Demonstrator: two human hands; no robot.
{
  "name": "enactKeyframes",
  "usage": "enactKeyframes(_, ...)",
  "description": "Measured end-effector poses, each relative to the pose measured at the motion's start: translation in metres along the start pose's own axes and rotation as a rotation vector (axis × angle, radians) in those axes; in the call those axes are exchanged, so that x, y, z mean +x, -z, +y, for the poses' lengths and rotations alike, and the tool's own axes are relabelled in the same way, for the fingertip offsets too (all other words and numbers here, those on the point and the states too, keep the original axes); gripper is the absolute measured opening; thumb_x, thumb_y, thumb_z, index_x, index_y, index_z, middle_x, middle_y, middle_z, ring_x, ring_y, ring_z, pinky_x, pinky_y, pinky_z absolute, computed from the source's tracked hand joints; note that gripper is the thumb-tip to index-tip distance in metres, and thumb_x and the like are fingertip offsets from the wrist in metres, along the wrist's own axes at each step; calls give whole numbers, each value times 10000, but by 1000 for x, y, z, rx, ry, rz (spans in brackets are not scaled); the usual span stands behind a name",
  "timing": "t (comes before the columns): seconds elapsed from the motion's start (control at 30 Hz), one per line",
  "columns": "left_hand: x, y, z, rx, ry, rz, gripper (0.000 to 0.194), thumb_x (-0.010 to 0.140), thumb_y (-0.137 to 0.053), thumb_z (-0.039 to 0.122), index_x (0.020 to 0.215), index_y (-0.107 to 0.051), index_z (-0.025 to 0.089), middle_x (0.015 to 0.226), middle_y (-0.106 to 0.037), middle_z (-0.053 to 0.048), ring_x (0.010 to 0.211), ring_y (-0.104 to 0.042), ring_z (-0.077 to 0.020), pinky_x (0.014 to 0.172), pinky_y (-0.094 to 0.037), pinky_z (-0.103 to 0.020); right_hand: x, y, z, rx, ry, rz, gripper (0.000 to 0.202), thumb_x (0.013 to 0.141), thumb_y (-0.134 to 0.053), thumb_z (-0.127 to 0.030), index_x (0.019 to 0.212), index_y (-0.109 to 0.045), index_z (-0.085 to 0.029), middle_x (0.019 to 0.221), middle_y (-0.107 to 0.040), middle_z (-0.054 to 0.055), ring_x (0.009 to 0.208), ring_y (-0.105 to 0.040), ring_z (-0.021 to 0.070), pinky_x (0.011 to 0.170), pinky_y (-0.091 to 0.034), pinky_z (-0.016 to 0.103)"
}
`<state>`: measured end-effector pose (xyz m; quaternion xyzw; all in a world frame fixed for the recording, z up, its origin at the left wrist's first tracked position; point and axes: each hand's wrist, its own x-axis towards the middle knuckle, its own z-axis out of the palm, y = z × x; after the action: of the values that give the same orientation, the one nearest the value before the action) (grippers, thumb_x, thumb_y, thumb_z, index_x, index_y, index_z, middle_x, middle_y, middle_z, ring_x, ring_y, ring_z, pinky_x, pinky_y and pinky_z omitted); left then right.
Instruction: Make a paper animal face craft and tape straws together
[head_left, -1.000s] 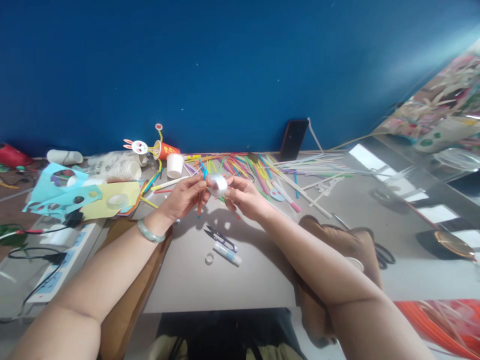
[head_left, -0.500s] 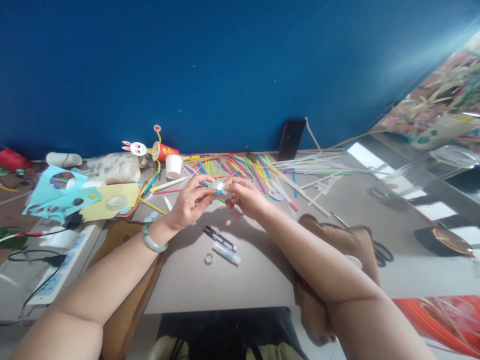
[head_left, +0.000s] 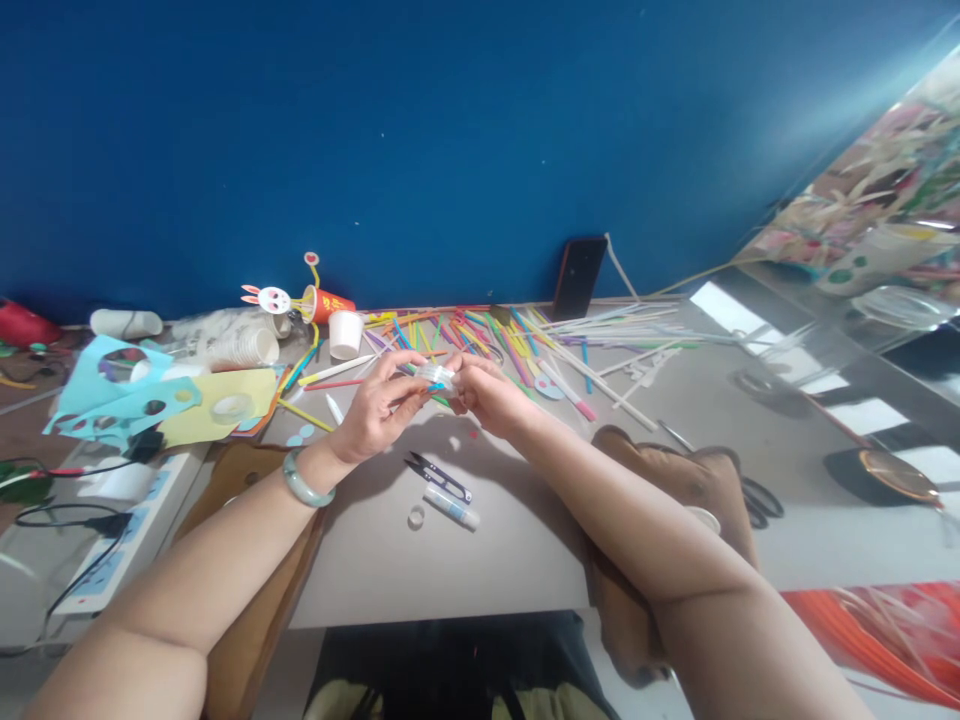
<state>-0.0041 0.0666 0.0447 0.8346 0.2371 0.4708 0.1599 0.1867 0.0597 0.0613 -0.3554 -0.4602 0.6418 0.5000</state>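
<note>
Above the middle of the table, my left hand (head_left: 379,405) and my right hand (head_left: 486,392) meet at a small clear roll, which looks like tape (head_left: 437,375). My left fingers pinch its left side, with a bit of blue beside them. The fingers of my right hand are closed at the roll's right edge; their tips are partly hidden. Below my hands lie dark thread snips (head_left: 439,477), a glue stick (head_left: 451,507) and a small clear ring (head_left: 415,517).
Colourful pipe cleaners (head_left: 517,350) spread along the blue wall. A white cup (head_left: 346,335), a red cup (head_left: 330,302) with a rabbit face, and a leaning phone (head_left: 580,278) stand at the back. Cut paper (head_left: 217,405) and a power strip (head_left: 135,530) lie left.
My right fingers have shifted slightly and drawn closer together at the roll, whose clear side shows more. The whole view has moved a little.
</note>
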Motion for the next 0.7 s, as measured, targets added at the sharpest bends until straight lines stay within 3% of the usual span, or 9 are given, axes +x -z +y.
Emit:
enactKeyframes(0.3,2,2,1,14,-6,0,157,920,-595,239,1012,-708,180,1172,-571,-114,1041,-619,-192,797,-573,-304,0,0,2,47,16,-24,53,593,-543,-189,621,-583,-168,493,-479,-57,423,-368,55,426,-280,208)
enactKeyframes(0.47,3,4,1,18,-24,33,133,917,-596,207,997,-692,162,1176,-568,-111,880,-638,-136,725,-565,-261,0,0,2,70,10,-71,93,578,-558,-171,658,-605,-169,525,-524,-44,440,-414,67,450,-308,218)
enactKeyframes(0.7,2,1,1,96,-90,11,158,917,-588,200,1031,-694,175,1145,-570,-115,1123,-584,-218,931,-538,-365,1,1,2,48,27,-34,77,644,-643,-226,647,-588,-172,536,-477,-60,467,-380,61,456,-282,218)
